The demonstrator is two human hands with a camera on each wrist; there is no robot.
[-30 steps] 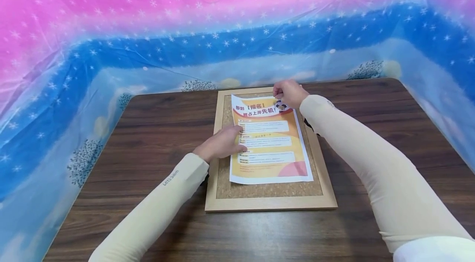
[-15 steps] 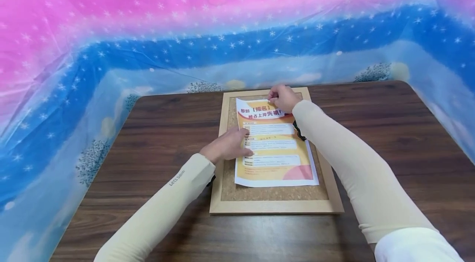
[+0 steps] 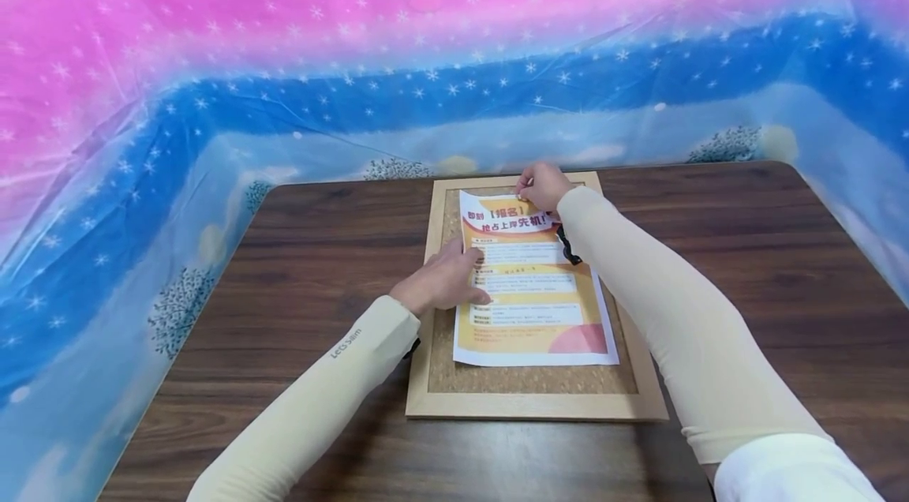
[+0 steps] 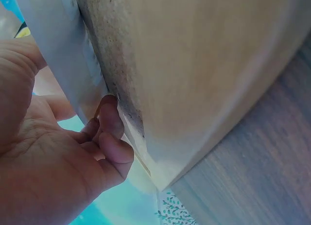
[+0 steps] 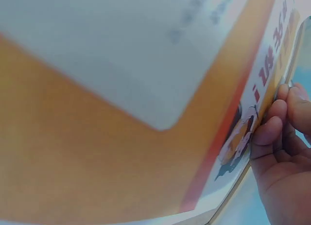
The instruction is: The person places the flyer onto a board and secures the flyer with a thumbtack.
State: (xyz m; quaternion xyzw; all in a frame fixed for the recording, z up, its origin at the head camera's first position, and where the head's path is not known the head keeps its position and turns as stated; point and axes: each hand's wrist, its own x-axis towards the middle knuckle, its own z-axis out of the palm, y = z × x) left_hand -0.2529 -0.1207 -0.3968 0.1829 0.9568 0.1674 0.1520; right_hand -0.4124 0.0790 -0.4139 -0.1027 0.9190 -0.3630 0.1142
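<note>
A yellow and white printed poster (image 3: pixel 525 336) lies on a wood-framed cork board (image 3: pixel 533 406). My left hand (image 3: pixel 443 277) rests at the poster's left edge, thumb and forefinger spread over the paper. In the left wrist view, its lower fingers (image 4: pixel 112 120) bend close to the cork beside the slightly raised paper edge (image 4: pixel 63 45). My right hand (image 3: pixel 545 188) is at the poster's top edge, thumb and fingertips pinched together. A small shiny pin-like thing (image 5: pixel 291 83) shows at those fingertips, mostly hidden by them. The hand covers the poster's top right part in the head view.
The board lies on a dark wooden table (image 3: pixel 341 249), near its back edge. Behind and beside the table hangs a pink and blue snowflake-patterned cloth (image 3: pixel 426 107). My right forearm (image 3: pixel 653 297) crosses over the board's right side.
My right hand has moved left along the poster's top edge, from the football picture in the corner toward the middle. My left hand stays at the left edge. The head view has shifted slightly.
</note>
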